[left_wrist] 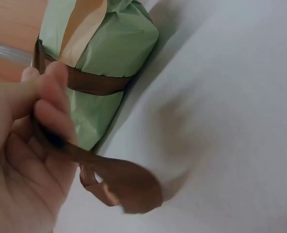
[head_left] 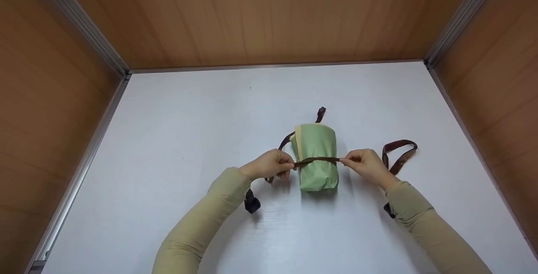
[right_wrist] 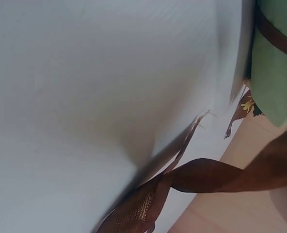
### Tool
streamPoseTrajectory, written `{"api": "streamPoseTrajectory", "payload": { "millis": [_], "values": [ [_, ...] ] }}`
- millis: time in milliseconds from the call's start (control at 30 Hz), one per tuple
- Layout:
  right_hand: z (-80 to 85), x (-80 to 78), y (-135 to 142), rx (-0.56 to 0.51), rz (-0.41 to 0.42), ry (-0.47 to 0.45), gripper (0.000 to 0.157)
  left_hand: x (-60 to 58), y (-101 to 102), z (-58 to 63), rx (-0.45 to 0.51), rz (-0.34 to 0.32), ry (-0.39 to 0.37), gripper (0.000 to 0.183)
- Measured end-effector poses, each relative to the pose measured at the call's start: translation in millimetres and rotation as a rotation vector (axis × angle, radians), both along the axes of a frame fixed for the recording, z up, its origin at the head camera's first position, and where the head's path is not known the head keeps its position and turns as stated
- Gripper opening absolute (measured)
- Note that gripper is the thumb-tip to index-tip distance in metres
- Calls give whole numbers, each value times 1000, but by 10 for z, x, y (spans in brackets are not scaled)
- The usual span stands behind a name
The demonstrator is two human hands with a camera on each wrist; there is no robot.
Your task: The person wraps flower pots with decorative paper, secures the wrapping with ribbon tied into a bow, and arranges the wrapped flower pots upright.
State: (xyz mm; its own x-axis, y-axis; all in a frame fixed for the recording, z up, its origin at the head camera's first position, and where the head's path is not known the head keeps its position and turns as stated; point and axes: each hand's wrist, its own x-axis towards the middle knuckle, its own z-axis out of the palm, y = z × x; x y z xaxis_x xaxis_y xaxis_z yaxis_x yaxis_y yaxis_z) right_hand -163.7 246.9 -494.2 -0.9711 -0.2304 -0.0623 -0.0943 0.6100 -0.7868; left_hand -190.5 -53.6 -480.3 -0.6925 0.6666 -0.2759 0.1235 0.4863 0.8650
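Note:
A bundle (head_left: 318,139) wrapped in green paper with a pale yellow edge lies on the white table, a brown ribbon (head_left: 321,158) running across its middle. Left of the bundle, my left hand (head_left: 271,164) pinches the ribbon between thumb and fingers. My right hand (head_left: 366,165) pinches it on the other side, drawn straight between the two. From the left hand a loose ribbon tail (left_wrist: 129,187) hangs down in the left wrist view. On the right, another length of ribbon (head_left: 399,144) loops past the hand and wrist. The right fingers are outside the right wrist view.
Wooden panels (head_left: 269,22) with metal edging close off the back and both sides of the white table (head_left: 189,114). A short ribbon end (head_left: 321,114) sticks out behind the bundle. Dark wrist devices (head_left: 252,204) show under the sleeves.

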Motion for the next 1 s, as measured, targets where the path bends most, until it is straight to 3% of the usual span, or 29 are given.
{"api": "streamPoseTrajectory", "payload": {
  "millis": [100, 200, 467, 567, 700, 900, 1000],
  "values": [
    [-2, 6, -3, 2, 13, 2, 21, 0, -2, 28, 5, -33, -72, 26],
    [0, 9, -7, -1, 32, 15, 22, 9, 12, 50, 109, 5, -161, 29],
    [-7, 17, -19, -23, 31, 36, 20, 90, 307, 132, 716, 322, -327, 26],
    [-12, 22, -36, -34, 25, 28, 20, 119, 428, 148, 856, 400, -389, 22],
    [-27, 26, -61, -49, 29, 27, 20, 126, 513, 163, 862, 435, -386, 27],
    [-42, 26, -77, -60, 41, 32, 22, 148, 548, 153, 711, 354, -322, 44],
    [-36, 22, -77, -61, 44, 32, 22, 153, 584, 121, 664, 370, -286, 45]
  ]
}}
